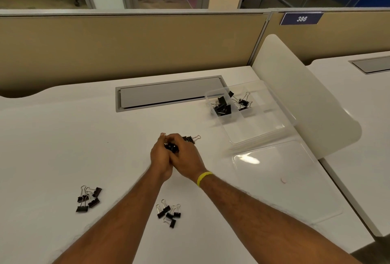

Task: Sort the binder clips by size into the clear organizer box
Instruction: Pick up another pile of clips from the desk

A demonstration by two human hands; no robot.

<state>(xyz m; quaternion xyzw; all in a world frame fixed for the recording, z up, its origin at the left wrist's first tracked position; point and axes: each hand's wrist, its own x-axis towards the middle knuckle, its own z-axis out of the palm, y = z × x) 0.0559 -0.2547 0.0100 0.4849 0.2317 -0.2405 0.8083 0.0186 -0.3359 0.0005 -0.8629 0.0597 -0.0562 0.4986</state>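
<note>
Head camera is showing me both hands meeting over the middle of the desk (63,137). The left hand (159,159) and the right hand (186,157) are pressing together, fingers curling round a handful of clips (172,147). I am seeing that handful only as a dark patch between the thumbs, so I cannot tell how many there are or which size. A couple of loose clips (191,139) are lying on the desk just beyond the fingertips. I am judging the sort to be partly done. The organizer box (259,128) is sitting open at the far right, with a pile of bigger clips (222,106) filling one corner compartment and a few smaller clips (242,101) lying in the compartment beside it, while the other compartments are looking bare. Its lid (285,179) is lying flat on the desk, just nearer to me than the box. As I am reading it, three lots are waiting to be sorted: the left cluster (88,199) outside the left forearm, the near cluster (168,213) between the two forearms, both well apart from the box, and whatever the hands are holding. A yellow wristband (203,177) is circling the right wrist.
</note>
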